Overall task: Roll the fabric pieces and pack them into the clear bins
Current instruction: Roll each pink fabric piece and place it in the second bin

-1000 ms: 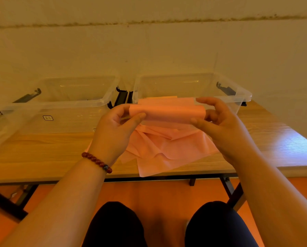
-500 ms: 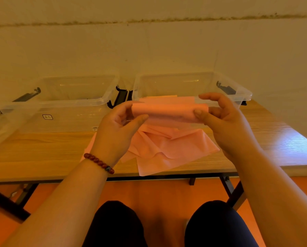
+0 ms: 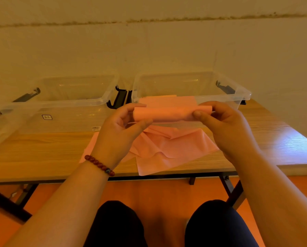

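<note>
Pink cloth [image 3: 170, 150], clear bins [image 3: 238, 91].
The table [image 3: 42, 148] at centre was light wood-grain; the bracelet [image 3: 99, 164] dark red; floor [image 3: 158, 191] orange.

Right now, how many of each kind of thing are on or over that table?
Clear bins: 2, left bin and right bin
Rolled pink fabric: 1
Loose pink fabric heap: 1, sheets uncountable
Beaded bracelet: 1
Hands: 2, left hand and right hand
Total: 7

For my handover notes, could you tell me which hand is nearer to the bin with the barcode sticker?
Left. The left hand grips the fabric roll just right of that bin; the right hand holds the roll's other end, farther right.
</note>
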Demonstrator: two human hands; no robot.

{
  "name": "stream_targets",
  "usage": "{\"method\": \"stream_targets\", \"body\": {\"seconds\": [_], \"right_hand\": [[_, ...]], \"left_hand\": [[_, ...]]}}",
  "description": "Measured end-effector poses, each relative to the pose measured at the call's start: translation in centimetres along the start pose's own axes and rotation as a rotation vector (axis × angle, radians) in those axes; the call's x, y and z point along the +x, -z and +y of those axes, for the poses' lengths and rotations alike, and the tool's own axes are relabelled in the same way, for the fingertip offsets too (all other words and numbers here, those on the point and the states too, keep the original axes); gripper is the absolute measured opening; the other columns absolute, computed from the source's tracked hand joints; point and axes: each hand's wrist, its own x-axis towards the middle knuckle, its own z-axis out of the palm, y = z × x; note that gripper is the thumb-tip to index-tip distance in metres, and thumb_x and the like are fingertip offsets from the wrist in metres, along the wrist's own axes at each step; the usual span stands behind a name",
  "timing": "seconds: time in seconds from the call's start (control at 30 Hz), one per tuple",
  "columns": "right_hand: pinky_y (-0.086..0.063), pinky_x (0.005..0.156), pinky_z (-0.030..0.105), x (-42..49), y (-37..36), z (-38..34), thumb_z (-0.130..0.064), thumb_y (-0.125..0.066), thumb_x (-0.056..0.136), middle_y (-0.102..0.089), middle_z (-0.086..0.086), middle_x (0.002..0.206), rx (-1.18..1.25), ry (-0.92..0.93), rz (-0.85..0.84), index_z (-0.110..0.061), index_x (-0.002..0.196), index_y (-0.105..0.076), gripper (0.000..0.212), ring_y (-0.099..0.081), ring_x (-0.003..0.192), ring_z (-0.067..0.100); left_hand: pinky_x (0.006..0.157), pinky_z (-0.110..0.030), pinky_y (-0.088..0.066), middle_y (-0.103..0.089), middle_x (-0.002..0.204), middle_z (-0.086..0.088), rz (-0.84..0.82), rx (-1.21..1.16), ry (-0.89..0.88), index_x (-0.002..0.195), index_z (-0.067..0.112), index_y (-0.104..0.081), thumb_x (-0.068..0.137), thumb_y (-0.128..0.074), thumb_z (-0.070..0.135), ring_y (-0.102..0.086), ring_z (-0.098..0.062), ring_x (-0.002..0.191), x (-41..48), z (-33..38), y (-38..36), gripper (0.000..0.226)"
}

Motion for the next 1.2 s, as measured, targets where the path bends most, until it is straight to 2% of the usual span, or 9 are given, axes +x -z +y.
{"method": "stream_targets", "body": {"seconds": [0.1, 0.2, 0.53, 0.63, 0.73, 0.83, 0.9, 1.0, 1.2], "right_hand": [[-0.051, 0.079, 0.037, 0.0, 0.1, 0.0, -0.03, -0.07, 0.084, -0.07, -0.002, 0.086, 0.009, 0.001, 0.023, -0.035, 0.087, -0.068, 0.006, -0.06, 0.072, 0.004], [-0.045, 0.072, 0.036, -0.1, 0.2, 0.0, -0.027, -0.07, 0.086, -0.066, 0.004, 0.076, 0.051, -0.03, -0.006, -0.039, 0.092, -0.062, 0.015, -0.054, 0.062, 0.004], [-0.055, 0.077, 0.019, -0.2, 0.4, -0.3, -0.008, -0.071, 0.082, -0.072, -0.012, 0.093, 0.157, -0.036, -0.102, -0.033, 0.102, -0.066, 0.033, -0.066, 0.086, 0.001], [-0.052, 0.072, 0.025, -0.3, 0.4, -0.3, -0.021, -0.072, 0.083, -0.07, -0.007, 0.094, 0.056, -0.007, -0.068, -0.039, 0.092, -0.068, 0.021, -0.063, 0.081, 0.006], [-0.051, 0.081, 0.033, -0.2, 0.4, -0.3, -0.029, -0.072, 0.081, -0.071, -0.004, 0.092, 0.023, -0.014, -0.022, -0.037, 0.086, -0.069, 0.01, -0.064, 0.086, 0.012], [-0.047, 0.074, 0.029, -0.2, 0.2, -0.4, -0.029, -0.07, 0.084, -0.069, -0.007, 0.084, 0.041, -0.007, -0.018, -0.037, 0.089, -0.067, 0.011, -0.059, 0.07, 0.001], [-0.042, 0.069, 0.031, -0.2, 0.1, -0.3, -0.029, -0.068, 0.087, -0.063, 0.002, 0.077, 0.066, -0.008, -0.023, -0.042, 0.095, -0.064, 0.015, -0.052, 0.063, 0.003], [-0.042, 0.067, 0.029, -0.2, 0.1, -0.2, -0.03, -0.061, 0.092, -0.057, -0.006, 0.069, 0.059, 0.015, -0.026, -0.038, 0.097, -0.067, 0.011, -0.05, 0.06, 0.001], [-0.049, 0.066, 0.017, -0.3, 0.4, 0.6, -0.02, -0.072, 0.082, -0.07, -0.012, 0.086, 0.065, -0.069, -0.124, -0.035, 0.099, -0.067, 0.023, -0.062, 0.073, -0.003]], "left_hand": [[0.07, -0.011, -0.05, -0.069, 0.094, 0.017, -0.003, 0.006, -0.008, 0.095, 0.036, -0.064, 0.078, -0.072, 0.015, -0.064, 0.004, 0.09, -0.1, -0.3, 0.1, 0.029], [0.067, -0.01, -0.05, -0.07, 0.088, 0.018, 0.024, 0.038, -0.005, 0.092, 0.035, -0.066, 0.081, -0.071, 0.019, -0.064, 0.004, 0.086, -0.2, -0.3, 0.1, 0.021], [0.066, -0.016, -0.053, -0.072, 0.09, 0.01, 0.075, -0.032, 0.016, 0.098, 0.035, -0.06, 0.087, -0.066, 0.02, -0.066, -0.001, 0.082, 0.0, -0.2, 0.1, 0.02], [0.064, -0.011, -0.049, -0.068, 0.104, 0.009, 0.052, -0.041, 0.011, 0.098, 0.033, -0.062, 0.086, -0.065, 0.019, -0.064, 0.005, 0.084, -0.1, -0.1, 0.0, 0.018], [0.071, -0.014, -0.052, -0.068, 0.105, 0.01, 0.018, -0.043, 0.011, 0.101, 0.036, -0.062, 0.079, -0.07, 0.022, -0.065, 0.003, 0.09, -0.3, -0.2, 0.2, 0.027], [0.076, -0.014, -0.051, -0.067, 0.102, 0.019, 0.026, 0.017, -0.022, 0.102, 0.041, -0.062, 0.081, -0.07, 0.019, -0.062, 0.004, 0.095, -0.3, -0.4, 0.4, 0.032], [0.071, -0.008, -0.048, -0.067, 0.094, 0.027, 0.045, 0.054, -0.03, 0.096, 0.044, -0.062, 0.085, -0.066, 0.022, -0.06, 0.009, 0.093, -0.3, -0.3, 0.3, 0.025], [0.063, -0.005, -0.047, -0.066, 0.083, 0.033, 0.043, 0.031, -0.004, 0.092, 0.039, -0.063, 0.087, -0.064, 0.024, -0.06, 0.013, 0.084, -0.4, -0.2, 0.1, 0.016], [0.065, -0.014, -0.053, -0.069, 0.097, 0.018, 0.058, -0.051, 0.063, 0.105, 0.034, -0.061, 0.087, -0.065, 0.024, -0.064, 0.005, 0.087, -0.2, -1.1, -0.1, 0.021]]}}
